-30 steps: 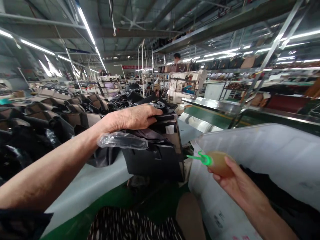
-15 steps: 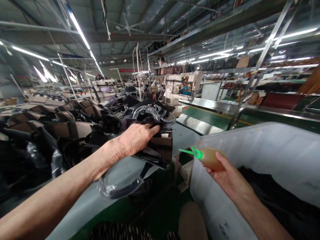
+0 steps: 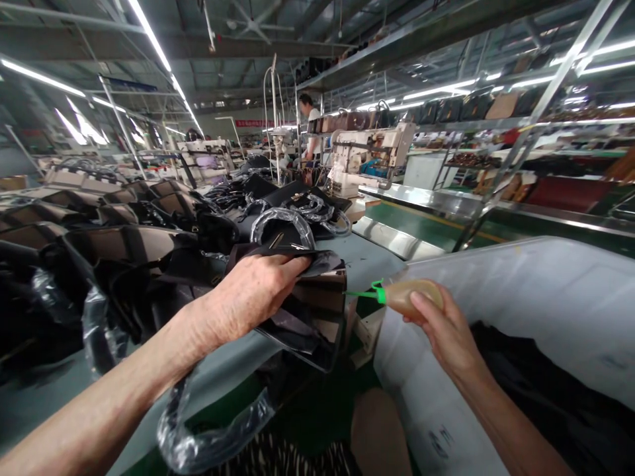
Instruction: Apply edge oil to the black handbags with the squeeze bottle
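While the left hand [image 3: 253,294] grasps a black handbag [image 3: 307,317] on the grey table [image 3: 367,261], the right hand [image 3: 446,324] clenches one amber-filled squeeze bottle [image 3: 409,296] with a green nozzle. At 3 o'clock, a white bin [image 3: 526,277] holds black material [image 3: 540,377]. A plastic-sleeved strap [image 3: 198,439] hangs at 7 o'clock. Bags [image 3: 119,244], too many to count, crowd 9 o'clock; one sewing machine [image 3: 367,155] and one standing person [image 3: 310,125] lie beyond at 12 o'clock.

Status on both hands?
Left grip on black handbag. Right grip on squeeze bottle, green nozzle toward bag. Plastic-wrapped strap hanging below left forearm.
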A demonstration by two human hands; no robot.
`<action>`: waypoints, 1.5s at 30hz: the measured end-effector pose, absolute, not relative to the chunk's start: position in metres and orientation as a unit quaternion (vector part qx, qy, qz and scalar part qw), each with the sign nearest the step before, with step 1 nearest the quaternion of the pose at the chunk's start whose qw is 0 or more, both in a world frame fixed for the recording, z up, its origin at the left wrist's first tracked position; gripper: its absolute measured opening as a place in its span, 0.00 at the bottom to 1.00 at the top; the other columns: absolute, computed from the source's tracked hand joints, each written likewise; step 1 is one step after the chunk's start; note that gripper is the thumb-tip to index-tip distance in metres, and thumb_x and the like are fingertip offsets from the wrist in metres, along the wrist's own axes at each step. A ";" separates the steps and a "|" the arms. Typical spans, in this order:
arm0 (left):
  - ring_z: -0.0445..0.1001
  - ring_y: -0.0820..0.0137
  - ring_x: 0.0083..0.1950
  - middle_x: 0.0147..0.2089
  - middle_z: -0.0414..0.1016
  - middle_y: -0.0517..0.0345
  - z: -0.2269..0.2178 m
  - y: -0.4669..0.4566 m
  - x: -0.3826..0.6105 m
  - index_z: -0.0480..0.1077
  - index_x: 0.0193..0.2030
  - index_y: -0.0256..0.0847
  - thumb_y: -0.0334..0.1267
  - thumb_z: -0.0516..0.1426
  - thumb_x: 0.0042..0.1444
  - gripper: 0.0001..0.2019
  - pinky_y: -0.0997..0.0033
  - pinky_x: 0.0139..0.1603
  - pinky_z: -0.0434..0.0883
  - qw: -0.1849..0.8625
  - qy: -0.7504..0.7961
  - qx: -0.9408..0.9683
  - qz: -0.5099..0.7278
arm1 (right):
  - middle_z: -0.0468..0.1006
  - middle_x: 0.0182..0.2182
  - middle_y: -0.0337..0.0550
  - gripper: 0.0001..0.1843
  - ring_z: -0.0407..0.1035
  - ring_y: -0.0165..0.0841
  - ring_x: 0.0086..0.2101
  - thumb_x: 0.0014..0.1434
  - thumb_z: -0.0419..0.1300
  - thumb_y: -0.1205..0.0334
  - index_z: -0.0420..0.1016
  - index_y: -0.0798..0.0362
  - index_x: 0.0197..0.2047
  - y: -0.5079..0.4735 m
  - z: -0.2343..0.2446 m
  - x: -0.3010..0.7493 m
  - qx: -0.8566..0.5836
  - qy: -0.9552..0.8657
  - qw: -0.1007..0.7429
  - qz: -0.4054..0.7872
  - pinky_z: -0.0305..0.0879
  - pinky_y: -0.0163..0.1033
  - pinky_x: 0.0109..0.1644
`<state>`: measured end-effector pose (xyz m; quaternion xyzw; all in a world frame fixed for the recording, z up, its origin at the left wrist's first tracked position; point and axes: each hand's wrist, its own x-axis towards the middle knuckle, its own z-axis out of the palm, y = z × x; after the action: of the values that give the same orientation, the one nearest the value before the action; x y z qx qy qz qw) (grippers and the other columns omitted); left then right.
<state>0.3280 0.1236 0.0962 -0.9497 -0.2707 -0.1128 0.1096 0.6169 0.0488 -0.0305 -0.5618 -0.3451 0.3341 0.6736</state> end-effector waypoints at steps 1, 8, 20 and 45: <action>0.76 0.65 0.39 0.41 0.76 0.50 0.095 0.122 0.327 0.66 0.51 0.36 0.29 0.46 0.62 0.14 0.68 0.38 0.71 0.107 -0.271 -0.950 -0.114 | 0.75 0.39 0.42 0.28 0.70 0.40 0.39 0.49 0.69 0.49 0.69 0.50 0.50 0.050 -0.030 0.618 -0.571 -0.356 0.667 0.318 0.71 0.37 0.33; 0.76 0.64 0.39 0.43 0.75 0.50 0.091 0.113 0.322 0.65 0.54 0.37 0.29 0.47 0.62 0.15 0.68 0.39 0.72 0.102 -0.270 -0.949 -0.128 | 0.73 0.40 0.44 0.25 0.68 0.41 0.39 0.51 0.66 0.47 0.69 0.51 0.48 0.053 -0.020 0.622 -0.624 -0.419 0.617 0.232 0.70 0.37 0.33; 0.77 0.61 0.36 0.39 0.76 0.49 0.088 0.107 0.324 0.68 0.51 0.34 0.27 0.47 0.60 0.15 0.64 0.35 0.75 0.121 -0.256 -0.946 -0.159 | 0.72 0.43 0.43 0.28 0.68 0.43 0.41 0.52 0.64 0.44 0.66 0.48 0.51 0.061 -0.027 0.626 -0.647 -0.463 0.576 0.189 0.67 0.42 0.42; 0.76 0.65 0.37 0.39 0.76 0.50 0.075 0.087 0.315 0.63 0.56 0.36 0.26 0.47 0.58 0.19 0.69 0.36 0.75 0.133 -0.266 -0.943 -0.152 | 0.73 0.40 0.41 0.25 0.68 0.42 0.40 0.51 0.64 0.46 0.69 0.49 0.49 0.045 -0.019 0.622 -0.647 -0.494 0.548 0.195 0.67 0.40 0.42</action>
<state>0.3155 0.0870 0.0751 -0.9427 -0.2657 -0.1522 0.1327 0.6219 0.0450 -0.0187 -0.6466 -0.4939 0.1949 0.5478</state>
